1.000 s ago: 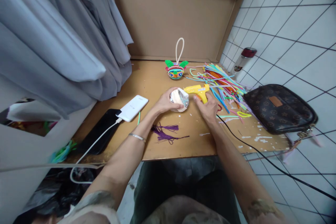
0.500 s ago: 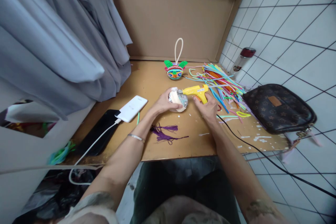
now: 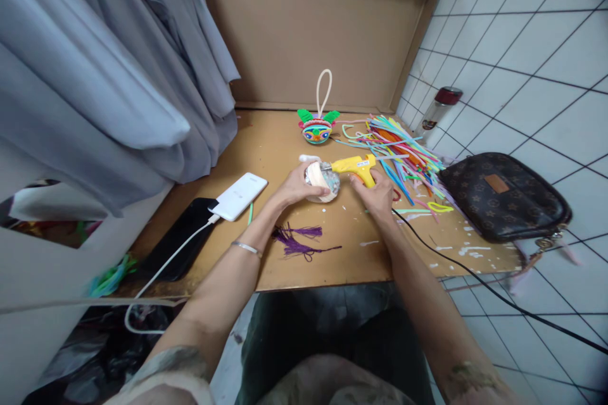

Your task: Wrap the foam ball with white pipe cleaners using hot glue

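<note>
Left hand (image 3: 295, 185) is wrapped part-closed round a small roundish craft piece (image 3: 315, 182), thumb on the near side. Piece is over the middle of the table (image 3: 332, 275); can't tell if it touches the top. My right hand (image 3: 379, 196) is closed on the grip of a yellow glue gun (image 3: 354, 164), nozzle at the piece's upper right; can't tell if it makes contact.

Room on my side: purple tassels (image 3: 301, 243) lie between my forearms, then a strip of tabletop to the front edge. Gun's black cord (image 3: 456, 262) runs right, out over that edge. Far side: gap, then the colourful ornament (image 3: 317, 131), near the cardboard panel (image 3: 313, 31) at the back edge. Right is tight: pipe cleaners (image 3: 418, 161) just past the gun, then the handbag (image 3: 508, 196) by the tiled wall. Left: more open top, then white power bank (image 3: 240, 196) overlapping the black phone (image 3: 183, 243).
</note>
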### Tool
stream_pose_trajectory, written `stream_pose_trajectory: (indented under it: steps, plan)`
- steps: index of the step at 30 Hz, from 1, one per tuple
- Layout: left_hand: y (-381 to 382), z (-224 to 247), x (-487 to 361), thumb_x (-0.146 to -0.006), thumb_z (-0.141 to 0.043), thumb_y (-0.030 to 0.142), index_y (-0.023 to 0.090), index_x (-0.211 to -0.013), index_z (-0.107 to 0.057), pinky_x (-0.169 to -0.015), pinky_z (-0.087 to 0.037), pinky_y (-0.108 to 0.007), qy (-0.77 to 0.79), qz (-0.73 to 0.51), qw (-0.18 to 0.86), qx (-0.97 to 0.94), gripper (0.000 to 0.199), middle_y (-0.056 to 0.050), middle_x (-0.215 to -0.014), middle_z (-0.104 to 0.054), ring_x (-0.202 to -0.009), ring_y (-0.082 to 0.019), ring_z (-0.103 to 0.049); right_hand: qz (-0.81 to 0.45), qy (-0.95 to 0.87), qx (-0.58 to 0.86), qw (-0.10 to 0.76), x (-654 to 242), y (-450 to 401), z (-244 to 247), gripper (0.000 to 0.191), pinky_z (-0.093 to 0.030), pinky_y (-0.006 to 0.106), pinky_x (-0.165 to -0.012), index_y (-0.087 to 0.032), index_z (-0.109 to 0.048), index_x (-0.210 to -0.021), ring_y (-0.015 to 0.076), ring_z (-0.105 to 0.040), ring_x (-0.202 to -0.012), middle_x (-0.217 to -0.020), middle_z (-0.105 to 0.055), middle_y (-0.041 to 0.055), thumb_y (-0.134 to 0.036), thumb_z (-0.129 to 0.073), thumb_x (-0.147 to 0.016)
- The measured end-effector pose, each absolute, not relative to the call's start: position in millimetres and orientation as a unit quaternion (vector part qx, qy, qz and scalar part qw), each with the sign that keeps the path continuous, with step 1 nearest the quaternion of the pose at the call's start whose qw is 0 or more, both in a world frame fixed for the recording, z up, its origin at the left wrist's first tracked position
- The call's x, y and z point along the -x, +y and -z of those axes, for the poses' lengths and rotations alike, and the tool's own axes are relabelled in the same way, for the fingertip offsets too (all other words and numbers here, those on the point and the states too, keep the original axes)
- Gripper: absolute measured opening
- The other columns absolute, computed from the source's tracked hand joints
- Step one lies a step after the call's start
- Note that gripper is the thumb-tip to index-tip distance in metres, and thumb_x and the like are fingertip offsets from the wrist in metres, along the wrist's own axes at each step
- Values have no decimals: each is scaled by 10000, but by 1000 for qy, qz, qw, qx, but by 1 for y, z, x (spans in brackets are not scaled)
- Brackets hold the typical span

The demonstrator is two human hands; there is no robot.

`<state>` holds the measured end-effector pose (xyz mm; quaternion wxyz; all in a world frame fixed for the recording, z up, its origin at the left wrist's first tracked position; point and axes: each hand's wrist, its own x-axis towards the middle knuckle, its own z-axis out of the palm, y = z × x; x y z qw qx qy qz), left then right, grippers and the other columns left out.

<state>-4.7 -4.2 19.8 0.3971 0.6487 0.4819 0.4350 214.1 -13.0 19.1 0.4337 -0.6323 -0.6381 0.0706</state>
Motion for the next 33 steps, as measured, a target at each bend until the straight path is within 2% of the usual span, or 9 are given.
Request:
stream_pose_trajectory:
  steps: [14, 24, 33]
  plan:
    - [-5, -21, 4, -513, -868, 328, 132, -1304, -572, -1042, -511, -415, 479, -432, 396, -654, 868, -111, -1251, -668, -1142, -276, -631, -113, -630, 629, 441, -215, -11, -18, 366, -335, 289, -607, -226, -599, -700, 164, -483, -613, -652, -603, 6, -592, -583, -723]
    - [-7, -21, 3, -501, -864, 313, 123, -1346, -539, -1069, -495, -440, 474, -438, 416, -641, 925, -141, -1309, -648, -1184, -287, -623, -37, -644, 646, 408, -216, -11, -18, 361, -323, 301, -608, -229, -609, -719, 177, -491, -608, -658, -634, 28, -586, -574, -762]
    - [-8, -24, 2, -515, -863, 321, 99, -1344, -531, -1072, -500, -444, 487, -425, 391, -655, 920, -150, -1319, -640, -1193, -293, -620, -51, -641, 648, 408, -214, -12, -17, 388, -345, 296, -621, -219, -667, -791, 175, -491, -610, -681, -661, 33, -589, -555, -772]
